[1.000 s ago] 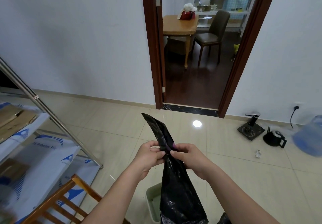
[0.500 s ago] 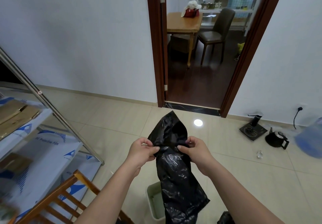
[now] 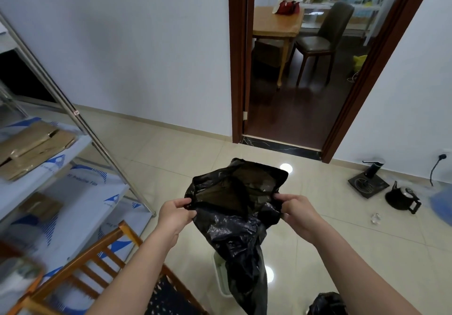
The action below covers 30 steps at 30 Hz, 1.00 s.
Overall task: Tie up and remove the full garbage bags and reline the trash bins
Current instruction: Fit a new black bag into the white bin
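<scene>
- While both hands work at frame center, the left hand [image 3: 176,214] pinches the left edge of a black garbage bag [image 3: 238,219] at its mouth, fingers curled onto the plastic.
- At center right, the right hand [image 3: 297,213] pinches the opposite edge of the same mouth, so the opening is spread wide between the two hands and faces up toward the camera.
- Below the hands, the bag's crumpled body hangs down in front of a pale trash bin [image 3: 221,275] standing on the tiled floor at lower center; only the bin's left side shows past the plastic.
- At the bottom edge, right of the bin, lies a second black bag [image 3: 326,303], partly cut off.
- In the lower left a wooden chair [image 3: 97,263] sits beside a metal shelf rack [image 3: 80,123] holding flattened cardboard [image 3: 31,145].
- On the floor at right are a black kettle [image 3: 402,198] and a water dispenser pump [image 3: 369,178].
- A doorway at upper right shows a wooden table [image 3: 275,24] and a dark chair [image 3: 322,35].
</scene>
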### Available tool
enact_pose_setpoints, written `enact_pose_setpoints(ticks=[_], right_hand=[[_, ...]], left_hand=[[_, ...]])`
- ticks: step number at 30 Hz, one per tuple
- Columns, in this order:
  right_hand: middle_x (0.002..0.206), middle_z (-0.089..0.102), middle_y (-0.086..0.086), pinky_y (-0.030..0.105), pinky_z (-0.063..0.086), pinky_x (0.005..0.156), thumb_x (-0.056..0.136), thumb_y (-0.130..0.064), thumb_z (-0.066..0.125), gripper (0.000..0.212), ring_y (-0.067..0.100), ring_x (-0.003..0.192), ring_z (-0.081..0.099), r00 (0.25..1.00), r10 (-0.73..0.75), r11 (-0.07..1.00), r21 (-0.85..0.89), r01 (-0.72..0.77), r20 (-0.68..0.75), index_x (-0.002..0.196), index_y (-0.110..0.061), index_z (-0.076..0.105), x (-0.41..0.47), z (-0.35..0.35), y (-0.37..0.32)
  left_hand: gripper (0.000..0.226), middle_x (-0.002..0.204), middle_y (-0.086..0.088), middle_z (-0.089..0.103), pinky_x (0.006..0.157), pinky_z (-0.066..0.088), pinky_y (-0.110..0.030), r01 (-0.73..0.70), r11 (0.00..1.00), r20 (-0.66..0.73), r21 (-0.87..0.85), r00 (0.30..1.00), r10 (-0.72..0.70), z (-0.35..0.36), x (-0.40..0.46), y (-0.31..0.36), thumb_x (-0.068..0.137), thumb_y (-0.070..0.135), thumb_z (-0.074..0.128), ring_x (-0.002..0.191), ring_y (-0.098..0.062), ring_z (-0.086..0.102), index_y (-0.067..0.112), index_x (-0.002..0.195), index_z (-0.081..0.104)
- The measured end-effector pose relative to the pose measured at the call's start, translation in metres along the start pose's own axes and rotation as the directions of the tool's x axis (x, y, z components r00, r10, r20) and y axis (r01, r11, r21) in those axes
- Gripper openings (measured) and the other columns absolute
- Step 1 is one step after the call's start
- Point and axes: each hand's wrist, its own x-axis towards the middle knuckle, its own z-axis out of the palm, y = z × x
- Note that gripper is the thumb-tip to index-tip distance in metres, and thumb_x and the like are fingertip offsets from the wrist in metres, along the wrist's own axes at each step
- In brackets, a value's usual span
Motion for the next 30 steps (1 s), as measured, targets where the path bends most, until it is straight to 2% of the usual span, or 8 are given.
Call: enact_pose_setpoints(ticks=[2, 4, 8, 11, 16, 20, 26, 30], right_hand=[[0.115, 0.062, 0.023, 0.036, 0.051, 0.095, 0.082, 0.024, 0.033, 0.053, 0.030, 0.107, 0.063, 1.000, 0.003, 0.999, -0.035, -0.002, 0.025, 0.129, 0.006, 0.051, 0.003, 0.006, 0.005], [0.118, 0.064, 0.018, 0.034, 0.047, 0.100, 0.086, 0.018, 0.051, 0.045, 0.025, 0.108, 0.063, 0.999, -0.024, 0.992, -0.126, 0.026, 0.022, 0.129, 0.005, 0.053, 0.003, 0.012, 0.012], [0.093, 0.072, 0.009, 0.027, 0.047, 0.082, 0.082, 0.009, 0.067, 0.022, 0.021, 0.092, 0.065, 0.992, -0.077, 0.976, -0.213, 0.054, -0.100, 0.097, -0.006, 0.073, 0.005, 0.020, 0.024], [0.074, 0.073, 0.007, 0.023, 0.051, 0.069, 0.082, -0.003, 0.073, 0.006, 0.017, 0.072, 0.067, 0.979, -0.083, 0.979, -0.198, 0.045, -0.188, 0.076, -0.004, 0.074, 0.006, 0.022, 0.030], [0.061, 0.051, 0.009, 0.032, 0.036, 0.063, 0.084, -0.026, 0.072, 0.032, 0.020, 0.057, 0.042, 0.927, -0.090, 0.987, -0.157, 0.034, -0.364, 0.067, -0.009, 0.051, 0.010, 0.020, 0.036], [0.046, 0.046, -0.002, 0.026, 0.041, 0.052, 0.085, -0.023, 0.072, 0.043, 0.014, 0.042, 0.048, 0.894, -0.107, 0.988, -0.149, 0.045, -0.435, 0.057, -0.015, 0.040, 0.008, 0.007, 0.040], [0.098, 0.061, 0.018, 0.024, 0.059, 0.061, 0.084, 0.003, 0.070, 0.021, 0.027, 0.080, 0.068, 0.965, -0.055, 0.998, -0.004, 0.056, -0.258, 0.100, 0.001, 0.056, 0.022, 0.004, 0.042], [0.090, 0.067, 0.016, 0.017, 0.056, 0.062, 0.087, 0.006, 0.065, 0.007, 0.020, 0.077, 0.069, 0.985, -0.042, 0.996, -0.084, 0.028, -0.170, 0.094, 0.007, 0.066, 0.044, 0.000, 0.043]], left_hand=[[0.042, 0.105, -0.009, 0.058, 0.091, 0.052, -0.037, -0.007, 0.999, -0.025, 0.053, 1.000, 0.008, -0.009, 0.000, -0.005, 0.077, -0.010, 0.071, 0.091, -0.021, 0.057, 0.011, 0.112, 0.062], [0.038, 0.099, -0.004, 0.060, 0.089, 0.049, -0.033, -0.032, 0.996, -0.046, 0.086, 0.998, 0.036, -0.016, 0.002, -0.009, 0.075, -0.005, 0.076, 0.089, -0.016, 0.056, 0.015, 0.105, 0.065], [0.020, 0.090, -0.003, 0.065, 0.077, 0.051, -0.027, -0.062, 0.997, -0.058, 0.044, 0.996, 0.064, -0.030, 0.009, -0.014, 0.078, 0.000, 0.076, 0.083, -0.013, 0.061, 0.017, 0.085, 0.070], [0.009, 0.087, -0.008, 0.068, 0.074, 0.053, -0.030, -0.060, 0.998, -0.124, -0.005, 0.991, 0.059, -0.040, 0.017, -0.016, 0.084, 0.002, 0.071, 0.081, -0.021, 0.064, 0.009, 0.090, 0.069], [0.003, 0.087, -0.006, 0.064, 0.060, 0.046, -0.027, -0.081, 0.996, -0.203, 0.029, 0.976, 0.086, -0.042, 0.028, -0.021, 0.093, 0.013, 0.061, 0.072, -0.019, 0.061, 0.013, 0.096, 0.061], [0.011, 0.086, -0.008, 0.064, 0.059, 0.047, -0.029, -0.087, 0.996, -0.185, -0.015, 0.979, 0.082, -0.031, 0.032, -0.023, 0.096, 0.010, 0.054, 0.066, -0.019, 0.060, 0.018, 0.103, 0.055], [0.031, 0.108, -0.016, 0.065, 0.077, 0.055, -0.030, -0.004, 0.987, 0.044, -0.158, 0.999, 0.011, -0.007, 0.040, -0.026, 0.091, -0.015, 0.048, 0.092, -0.025, 0.068, 0.002, 0.113, 0.060], [0.030, 0.098, -0.011, 0.071, 0.077, 0.054, -0.027, -0.013, 0.986, 0.053, -0.166, 0.998, 0.022, 0.009, 0.048, -0.034, 0.080, -0.010, 0.069, 0.091, -0.021, 0.069, 0.005, 0.106, 0.064]])
